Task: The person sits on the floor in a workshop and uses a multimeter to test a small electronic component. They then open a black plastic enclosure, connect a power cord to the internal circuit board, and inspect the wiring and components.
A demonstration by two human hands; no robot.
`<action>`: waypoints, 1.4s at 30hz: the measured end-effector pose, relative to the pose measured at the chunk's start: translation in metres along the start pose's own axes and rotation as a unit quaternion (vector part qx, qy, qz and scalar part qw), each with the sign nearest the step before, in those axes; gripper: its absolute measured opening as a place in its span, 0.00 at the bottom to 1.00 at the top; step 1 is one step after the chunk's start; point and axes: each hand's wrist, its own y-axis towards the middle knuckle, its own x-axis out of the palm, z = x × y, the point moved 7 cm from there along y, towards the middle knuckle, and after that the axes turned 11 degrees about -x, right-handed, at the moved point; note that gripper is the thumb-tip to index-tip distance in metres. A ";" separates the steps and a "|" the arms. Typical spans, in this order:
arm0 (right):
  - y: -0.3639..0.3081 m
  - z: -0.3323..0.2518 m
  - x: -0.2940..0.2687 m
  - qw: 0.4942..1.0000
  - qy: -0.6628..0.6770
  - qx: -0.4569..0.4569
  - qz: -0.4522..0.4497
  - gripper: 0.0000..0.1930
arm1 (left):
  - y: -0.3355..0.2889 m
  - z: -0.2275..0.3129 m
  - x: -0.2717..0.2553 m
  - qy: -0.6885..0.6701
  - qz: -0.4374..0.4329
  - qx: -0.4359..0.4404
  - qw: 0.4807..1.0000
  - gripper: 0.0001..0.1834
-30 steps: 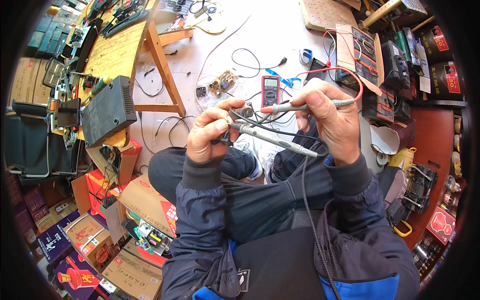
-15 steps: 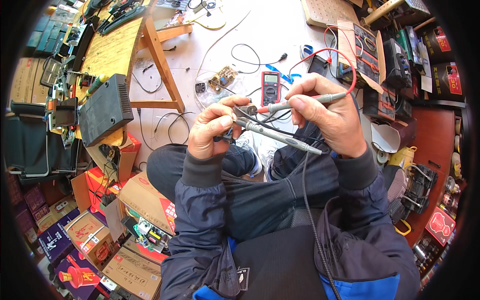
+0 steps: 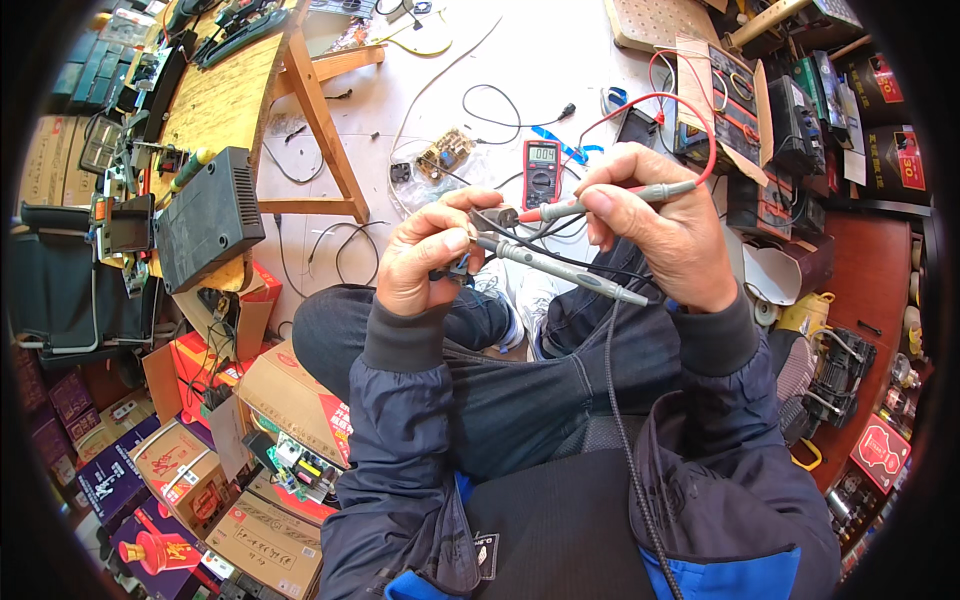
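Note:
Between thumb and fingers, my left hand (image 3: 424, 252) pinches a grey multimeter probe (image 3: 562, 272), which slants down to the right. A small dark plug-like part (image 3: 497, 217) with black cord sits at the same fingertips; its exact kind is partly hidden. My right hand (image 3: 660, 228) is closed around the red-lead probe (image 3: 655, 192), a grey one with a red tip end. That tip points left and meets or nearly meets the dark part. Beyond the hands, a red and grey multimeter (image 3: 541, 174) lies on the floor, its display showing a reading.
A bare circuit board (image 3: 447, 152) and loose cords lie on the floor ahead. To the left stand a wooden table (image 3: 222, 100) with a black box-shaped device (image 3: 210, 217) at its edge, and cardboard boxes (image 3: 265, 545). Batteries in an open carton (image 3: 735, 105) stand at the right.
The multimeter's display, blank before, now shows digits. Both hands have shifted only slightly, keeping their grips.

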 end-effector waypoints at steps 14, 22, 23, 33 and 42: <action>0.007 -0.018 -0.075 0.958 0.098 -0.168 0.210 0.18 | 0.003 -0.003 -0.007 -0.033 0.011 -0.006 0.999 0.08; -0.014 -0.018 -0.024 0.983 -0.177 -0.059 0.002 0.19 | 0.009 -0.007 -0.014 -0.067 0.052 -0.022 0.996 0.08; -0.014 -0.015 -0.018 0.977 -0.209 -0.036 -0.021 0.21 | 0.009 -0.007 -0.015 -0.072 0.052 -0.022 0.996 0.08; -0.014 -0.002 -0.023 0.980 -0.190 -0.014 0.056 0.07 | 0.007 -0.007 -0.015 -0.081 0.055 -0.019 0.995 0.09; -0.025 0.001 -0.018 0.991 -0.133 -0.010 0.023 0.07 | 0.007 -0.006 -0.016 -0.094 0.053 -0.005 0.994 0.08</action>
